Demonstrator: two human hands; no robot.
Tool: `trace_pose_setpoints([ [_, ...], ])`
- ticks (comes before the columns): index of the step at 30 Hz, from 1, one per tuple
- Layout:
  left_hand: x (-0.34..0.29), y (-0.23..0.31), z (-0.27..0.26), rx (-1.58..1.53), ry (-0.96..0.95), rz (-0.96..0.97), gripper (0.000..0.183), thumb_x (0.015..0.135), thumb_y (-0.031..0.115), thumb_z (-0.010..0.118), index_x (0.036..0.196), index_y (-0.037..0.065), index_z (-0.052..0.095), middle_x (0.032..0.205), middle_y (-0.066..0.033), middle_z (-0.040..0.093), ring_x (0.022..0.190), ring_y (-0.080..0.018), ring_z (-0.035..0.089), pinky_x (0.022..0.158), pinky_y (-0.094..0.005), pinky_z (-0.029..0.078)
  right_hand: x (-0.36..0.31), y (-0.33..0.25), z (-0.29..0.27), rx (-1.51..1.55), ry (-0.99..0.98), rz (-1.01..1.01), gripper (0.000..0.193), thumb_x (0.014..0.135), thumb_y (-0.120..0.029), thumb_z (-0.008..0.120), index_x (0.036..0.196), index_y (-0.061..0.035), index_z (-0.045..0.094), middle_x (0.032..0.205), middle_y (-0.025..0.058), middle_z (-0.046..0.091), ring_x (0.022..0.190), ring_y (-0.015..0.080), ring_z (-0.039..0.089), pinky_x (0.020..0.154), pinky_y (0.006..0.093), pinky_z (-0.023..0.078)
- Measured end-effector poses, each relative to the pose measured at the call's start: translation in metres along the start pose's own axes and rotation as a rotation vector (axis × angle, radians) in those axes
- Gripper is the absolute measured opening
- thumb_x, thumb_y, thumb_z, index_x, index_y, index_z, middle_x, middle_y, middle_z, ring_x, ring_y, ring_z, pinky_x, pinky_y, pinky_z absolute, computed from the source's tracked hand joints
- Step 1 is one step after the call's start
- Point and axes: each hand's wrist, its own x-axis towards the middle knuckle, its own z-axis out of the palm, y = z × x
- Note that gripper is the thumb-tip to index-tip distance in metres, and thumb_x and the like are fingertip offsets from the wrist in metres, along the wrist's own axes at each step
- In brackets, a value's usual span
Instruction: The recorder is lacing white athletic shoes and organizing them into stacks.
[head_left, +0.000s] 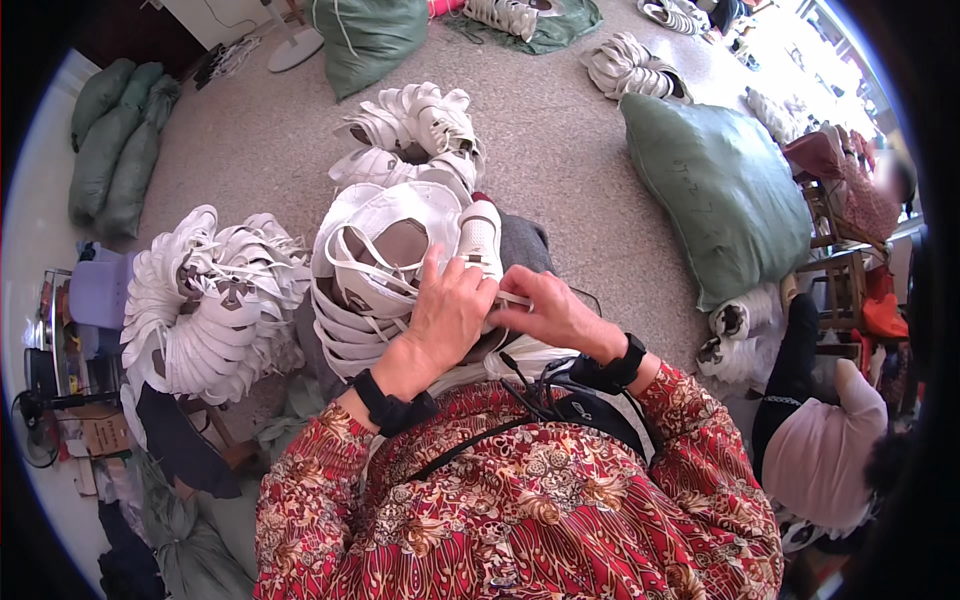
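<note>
On my lap lies a white shoe upper [480,236] with a perforated toe, its toe end pointing away from me. My left hand [447,312] rests on it, fingers curled over its near part and the index finger raised. At its right side my right hand [552,312] pinches a white shoelace [513,298] between thumb and fingers. Just left of my hands sits a bundle of nested white shoe uppers [352,325], with loose laces over a grey-brown lining. My hands hide the upper's near end.
More bundled uppers lie at the left [215,310] and ahead on the floor [415,140]. A stuffed green sack [715,190] stands at the right, another green sack [368,40] ahead. Co-workers sit at the right, one in a pink top [825,450]. A fan [38,428] stands far left.
</note>
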Motion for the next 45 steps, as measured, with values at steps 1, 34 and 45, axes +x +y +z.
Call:
trace_pose_setpoints([
  [1,0.001,0.0,0.0,0.0,0.0,0.0,0.005,0.082,0.012,0.066,0.086,0.009,0.067,0.085,-0.0064,0.059,0.092,-0.0253,0.059,0.109,-0.0539,0.031,0.0,-0.001,0.001,-0.188,-0.025,-0.038,0.025,0.086,-0.021,0.072,0.085,0.0009,0.059,0.075,0.0119,0.066,0.068,0.0264,0.065,0.061,0.0385,0.05],
  [34,-0.016,-0.012,-0.017,-0.012,-0.014,-0.019,0.028,0.08,0.006,0.068,0.107,0.005,0.064,0.093,-0.0095,0.06,0.091,-0.0259,0.062,0.111,-0.0487,0.035,-0.017,0.028,0.012,-0.109,0.144,-0.114,0.034,0.079,-0.012,0.074,0.103,0.0007,0.054,0.113,0.0165,0.056,0.097,0.0337,0.059,0.084,0.0385,0.05],
  [45,-0.008,0.003,-0.093,-0.028,0.039,0.039,0.025,0.087,0.006,0.061,0.111,-0.002,0.064,0.093,-0.0112,0.061,0.075,-0.0275,0.063,0.078,-0.0388,0.05,0.038,-0.01,0.024,-0.355,0.15,-0.47,0.025,0.082,-0.014,0.07,0.104,-0.0031,0.066,0.095,0.014,0.065,0.095,0.0323,0.062,0.084,0.0432,0.047],
])
